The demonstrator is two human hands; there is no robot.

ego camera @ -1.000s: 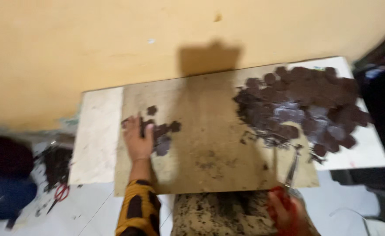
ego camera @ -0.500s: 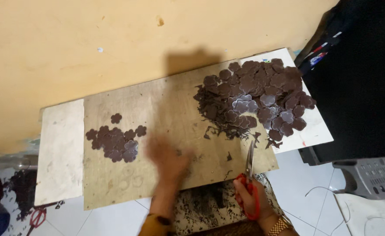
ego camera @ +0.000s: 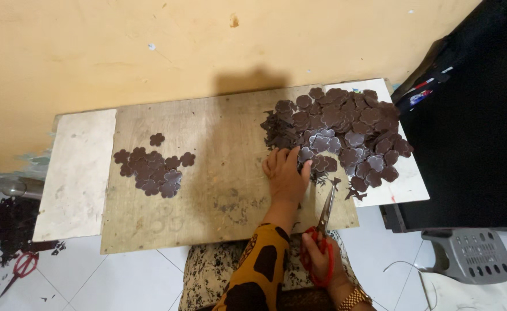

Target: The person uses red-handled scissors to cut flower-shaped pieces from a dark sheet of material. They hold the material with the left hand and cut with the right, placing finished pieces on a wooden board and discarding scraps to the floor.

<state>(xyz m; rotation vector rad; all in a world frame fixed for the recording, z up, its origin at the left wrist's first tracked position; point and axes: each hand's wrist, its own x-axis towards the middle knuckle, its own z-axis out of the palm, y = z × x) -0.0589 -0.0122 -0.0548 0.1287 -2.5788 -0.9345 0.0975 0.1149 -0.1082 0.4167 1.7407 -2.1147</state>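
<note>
My left hand (ego camera: 287, 173) lies flat on the wooden board (ego camera: 219, 144), fingertips touching the near edge of a big heap of dark brown flower-shaped cutouts (ego camera: 340, 132) at the board's right end. A smaller group of the same cutouts (ego camera: 152, 170) is spread on the left part of the board, with one lone piece above it. My right hand (ego camera: 321, 259) is near the board's front edge, closed around the red handles of a pair of scissors (ego camera: 322, 222) whose blades point up toward the heap.
The board rests on a white slab (ego camera: 72, 173) against a yellow wall. A black cabinet (ego camera: 472, 132) stands at right, a grey plastic object (ego camera: 475, 256) below it. Another pair of red scissors (ego camera: 20, 268) and dark scraps lie on the tiled floor at left.
My left hand has left the small group of cutouts on the left and crossed the board to the big heap on the right. The view has shifted right.
</note>
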